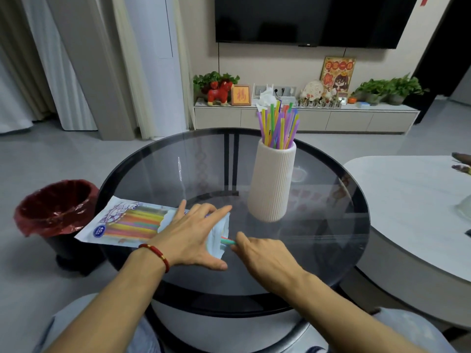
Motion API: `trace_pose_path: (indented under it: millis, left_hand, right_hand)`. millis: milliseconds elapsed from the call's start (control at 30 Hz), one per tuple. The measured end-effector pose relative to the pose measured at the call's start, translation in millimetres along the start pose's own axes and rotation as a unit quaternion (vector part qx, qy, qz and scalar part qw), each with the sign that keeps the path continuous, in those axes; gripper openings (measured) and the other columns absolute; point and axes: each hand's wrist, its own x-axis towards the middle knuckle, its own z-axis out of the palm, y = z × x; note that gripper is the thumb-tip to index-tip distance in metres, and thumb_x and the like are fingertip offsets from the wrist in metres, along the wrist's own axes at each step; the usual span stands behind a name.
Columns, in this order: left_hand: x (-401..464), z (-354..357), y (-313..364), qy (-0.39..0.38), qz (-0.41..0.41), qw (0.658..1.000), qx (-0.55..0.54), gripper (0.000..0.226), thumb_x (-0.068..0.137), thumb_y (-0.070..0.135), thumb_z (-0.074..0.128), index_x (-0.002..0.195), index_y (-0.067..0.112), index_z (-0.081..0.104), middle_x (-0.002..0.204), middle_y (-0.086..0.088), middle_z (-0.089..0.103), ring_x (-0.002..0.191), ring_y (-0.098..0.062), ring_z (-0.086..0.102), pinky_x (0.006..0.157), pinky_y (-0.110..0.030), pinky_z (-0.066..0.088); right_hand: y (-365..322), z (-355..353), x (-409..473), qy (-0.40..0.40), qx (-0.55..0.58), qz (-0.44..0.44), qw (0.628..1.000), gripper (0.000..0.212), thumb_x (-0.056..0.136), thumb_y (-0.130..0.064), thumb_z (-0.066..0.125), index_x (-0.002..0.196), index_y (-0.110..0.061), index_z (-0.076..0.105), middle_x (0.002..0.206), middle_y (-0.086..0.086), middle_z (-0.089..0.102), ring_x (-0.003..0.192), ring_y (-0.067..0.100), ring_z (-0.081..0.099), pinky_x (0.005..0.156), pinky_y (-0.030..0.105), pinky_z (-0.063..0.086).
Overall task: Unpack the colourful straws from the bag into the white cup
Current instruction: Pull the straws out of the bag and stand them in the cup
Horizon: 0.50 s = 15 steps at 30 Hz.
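Observation:
A white and blue plastic bag (122, 222) of colourful straws lies flat on the round glass table (178, 174), its open mouth pointing right. My left hand (193, 233) presses flat on the bag's open end, fingers spread. My right hand (257, 253) pinches the tips of a few straws (227, 241), teal and pink, that stick out of the bag's mouth. The tall ribbed white cup (271, 184) stands upright behind and to the right of the hands, holding several colourful straws (279, 128).
A bin with a red liner (53, 207) stands on the floor left of the table. A white table (413, 200) adjoins on the right. A TV cabinet with plants and ornaments runs along the far wall.

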Motion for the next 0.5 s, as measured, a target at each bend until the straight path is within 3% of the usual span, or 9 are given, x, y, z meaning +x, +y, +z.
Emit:
trace_pose_path:
  millis: [100, 200, 333, 433, 500]
  left_hand:
    - [-0.7, 1.3, -11.2, -0.059, -0.046, 0.997, 0.010, 0.120, 0.059, 0.084, 0.059, 0.156, 0.045, 0.001, 0.162, 0.005, 0.015, 0.152, -0.017, 0.010, 0.117, -0.069, -0.009]
    - [0.1, 1.7, -9.2, -0.074, -0.044, 0.996, 0.014, 0.116, 0.063, 0.081, 0.058, 0.155, 0.047, -0.005, 0.169, -0.001, -0.003, 0.155, -0.020, -0.008, 0.117, -0.067, -0.013]
    - [8.6, 1.7, 26.0, 0.025, 0.031, 0.999, -0.022, 0.102, 0.079, 0.073, 0.058, 0.158, 0.026, 0.014, 0.164, 0.001, 0.020, 0.152, -0.017, 0.014, 0.125, -0.052, 0.000]
    - [14.3, 5.1, 51.6, 0.140, 0.045, 0.988, -0.034, 0.092, 0.083, 0.051, 0.069, 0.154, 0.016, 0.022, 0.151, -0.004, 0.035, 0.142, -0.024, 0.034, 0.122, -0.036, 0.022]
    - [19.0, 5.9, 61.8, 0.192, 0.054, 0.979, -0.031, 0.096, 0.079, 0.040, 0.076, 0.155, 0.017, 0.022, 0.149, -0.007, 0.037, 0.139, -0.026, 0.036, 0.119, -0.037, 0.029]
  right_hand:
    - [22.7, -23.3, -13.2, -0.015, -0.016, 0.029, 0.999, 0.030, 0.111, -0.051, 0.027, 0.099, -0.025, 0.036, 0.099, 0.006, 0.070, 0.087, 0.040, 0.066, 0.060, 0.042, 0.034]
    - [46.8, -46.3, -34.0, -0.039, -0.040, 0.064, 0.996, 0.036, 0.109, -0.057, 0.027, 0.097, -0.025, 0.039, 0.099, 0.003, 0.069, 0.088, 0.037, 0.065, 0.064, 0.045, 0.045]
    - [58.8, -72.4, -55.3, -0.062, 0.024, 0.090, 0.994, 0.038, 0.107, -0.055, 0.038, 0.103, -0.023, 0.059, 0.088, 0.001, 0.069, 0.078, 0.028, 0.063, 0.075, 0.050, 0.054]
    - [64.3, -88.6, -63.8, -0.061, 0.071, 0.101, 0.990, 0.038, 0.107, -0.050, 0.046, 0.102, -0.020, 0.070, 0.077, 0.000, 0.064, 0.072, 0.024, 0.059, 0.073, 0.048, 0.052]
    - [69.3, -97.0, -67.8, -0.082, 0.095, 0.117, 0.985, 0.035, 0.108, -0.045, 0.048, 0.104, -0.022, 0.074, 0.077, -0.002, 0.064, 0.070, 0.017, 0.057, 0.073, 0.042, 0.050]
